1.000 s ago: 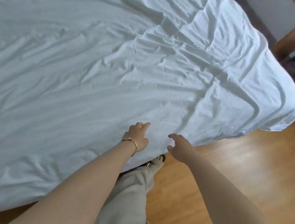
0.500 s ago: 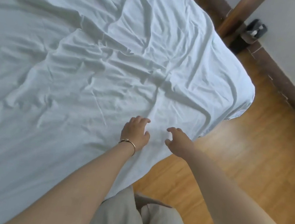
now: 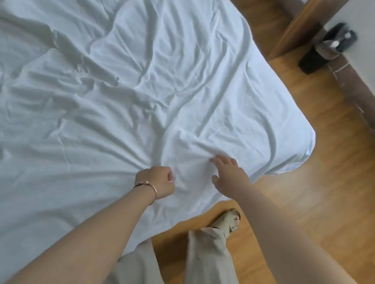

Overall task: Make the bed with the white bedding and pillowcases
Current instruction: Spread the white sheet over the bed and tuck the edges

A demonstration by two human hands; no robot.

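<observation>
A: Where does the white sheet lie from our hands?

B: It covers the whole bed, and both hands are on it close to the bed corner, where the cloth hangs over the wooden floor. The corner lies ahead and to the right of the hands, and the near edge of the sheet runs from the corner back toward our legs.

A: Which hand is nearer the corner?

B: Our right hand. It lies between the corner and our left hand, which sits a little further from the corner, inward on the bed.

A: How are the hands set?

B: The left hand is curled into a fist with creases fanning out from it, so we judge it grips a fold of the sheet, though the fingers themselves are hidden under the knuckles. The right hand is spread fairly wide, fingers reaching toward the corner and touching the cloth without gripping it.

A: So what does the next move turn on?

B: We judge the wrinkles run mostly away from the corner toward the middle of the bed, so a pull toward the corner would draw them flat, and the right hand is best placed to take hold there
</observation>
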